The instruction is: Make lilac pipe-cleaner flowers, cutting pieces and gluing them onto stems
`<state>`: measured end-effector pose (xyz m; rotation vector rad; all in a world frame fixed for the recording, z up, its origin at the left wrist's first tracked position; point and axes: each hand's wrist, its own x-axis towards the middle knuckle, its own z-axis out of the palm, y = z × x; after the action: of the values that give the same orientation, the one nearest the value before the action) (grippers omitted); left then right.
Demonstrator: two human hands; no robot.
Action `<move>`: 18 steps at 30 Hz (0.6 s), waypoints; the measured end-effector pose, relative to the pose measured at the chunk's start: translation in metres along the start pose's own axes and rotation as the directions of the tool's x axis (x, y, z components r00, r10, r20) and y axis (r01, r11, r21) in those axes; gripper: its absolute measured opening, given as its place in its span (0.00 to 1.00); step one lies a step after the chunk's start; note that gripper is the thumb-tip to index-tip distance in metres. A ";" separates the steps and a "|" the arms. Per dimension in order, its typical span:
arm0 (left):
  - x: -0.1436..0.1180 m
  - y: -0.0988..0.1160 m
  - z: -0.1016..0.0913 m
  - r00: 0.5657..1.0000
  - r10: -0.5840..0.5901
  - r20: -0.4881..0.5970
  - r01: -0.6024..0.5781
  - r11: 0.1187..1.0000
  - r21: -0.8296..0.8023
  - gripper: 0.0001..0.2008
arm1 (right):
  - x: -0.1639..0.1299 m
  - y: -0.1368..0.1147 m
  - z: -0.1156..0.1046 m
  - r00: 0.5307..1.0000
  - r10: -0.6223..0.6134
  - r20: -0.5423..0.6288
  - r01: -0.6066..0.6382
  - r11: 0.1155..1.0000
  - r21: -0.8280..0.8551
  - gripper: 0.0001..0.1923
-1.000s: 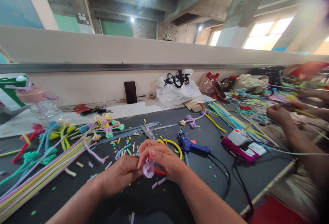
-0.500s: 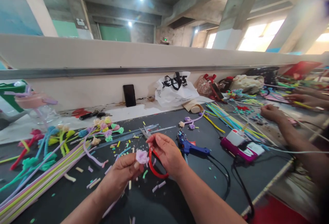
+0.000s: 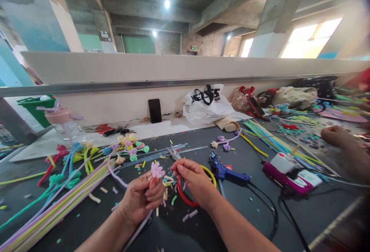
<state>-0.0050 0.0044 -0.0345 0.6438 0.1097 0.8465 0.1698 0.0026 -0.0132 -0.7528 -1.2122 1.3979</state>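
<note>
L hand (image 3: pixel 144 196): fingers curled round a lilac flower (image 3: pixel 157 170), petals up, held over the near-centre of the desk (image 3: pixel 237 223). R hand (image 3: pixel 198 182): fingers closed about scissors (image 3: pixel 177 156) w/ red and yellow handles, blades aimed far-left, just beyond the flower, apparently not touching it. Risks: blades close to flower and L fingers; a slip of R wrist could nick petals or skin. Glue gun (image 3: pixel 229 174) lies right of R hand; poss. hot, unconfirmed; a careless R sweep could knock it. Offcuts (image 3: pixel 189 216) lie loose nearby; a dropped small pc. could get lost among them.
</note>
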 end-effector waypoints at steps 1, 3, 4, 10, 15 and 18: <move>0.000 0.000 0.000 1.000 -0.004 -0.005 0.004 1.000 0.013 0.10 | 0.000 0.001 0.000 1.000 0.003 0.002 -0.003 1.000 0.001 0.08; 0.001 -0.001 0.002 1.000 -0.011 -0.023 0.013 0.997 0.074 0.10 | 0.000 0.002 0.000 1.000 0.006 0.005 -0.006 1.000 0.004 0.08; 0.002 -0.002 0.004 0.999 -0.005 -0.048 0.011 0.992 0.123 0.11 | 0.000 0.003 0.000 1.000 0.006 0.002 -0.006 1.000 0.006 0.08; 0.008 -0.006 0.004 0.921 0.272 -0.279 -0.006 0.725 0.689 0.14 | 0.004 0.007 -0.003 0.988 -0.002 -0.155 0.019 0.994 0.106 0.07; 0.004 -0.005 -0.001 0.869 0.492 0.049 -0.028 -0.050 0.998 0.12 | 0.007 0.006 -0.004 0.975 0.010 -0.221 0.021 0.990 0.139 0.08; -0.001 -0.004 0.002 0.884 0.394 0.254 -0.103 -0.364 0.926 0.08 | 0.009 0.006 -0.004 0.975 0.012 -0.224 0.018 0.991 0.135 0.08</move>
<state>-0.0020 0.0007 -0.0355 2.3971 1.0397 1.1645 0.1701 0.0129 -0.0185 -0.7892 -0.9333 1.3389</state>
